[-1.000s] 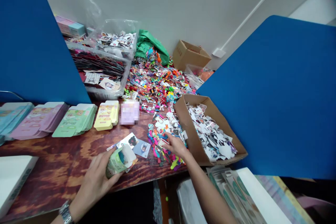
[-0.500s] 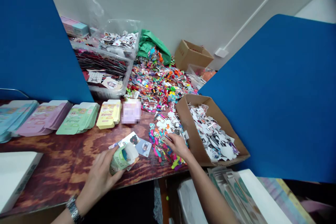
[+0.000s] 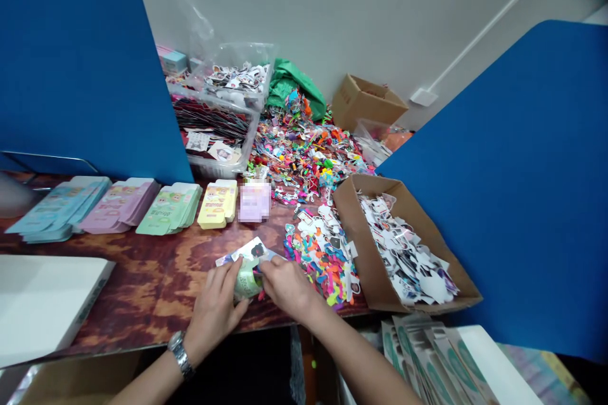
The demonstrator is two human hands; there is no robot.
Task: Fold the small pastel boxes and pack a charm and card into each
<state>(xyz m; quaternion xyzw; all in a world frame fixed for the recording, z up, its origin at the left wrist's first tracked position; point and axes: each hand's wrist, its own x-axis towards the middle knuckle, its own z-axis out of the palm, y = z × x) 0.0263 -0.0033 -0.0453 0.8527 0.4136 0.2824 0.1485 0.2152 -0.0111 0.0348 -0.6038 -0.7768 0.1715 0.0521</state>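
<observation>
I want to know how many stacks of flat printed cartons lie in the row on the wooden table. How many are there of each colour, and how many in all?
Blue stack: 1
Pink stack: 1
Green stack: 1
Yellow stack: 1
Lilac stack, blurred, so less certain: 1
Total: 5

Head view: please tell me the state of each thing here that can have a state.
Left hand: gripping the pale green carton.
Pale green carton: held upright, partly hidden by the hands.
Right hand: touching the carton's top end.
Cardboard box: open, full of white cut-outs.
Brown carton: flaps open.
Yellow cartons: flat, stacked.
</observation>
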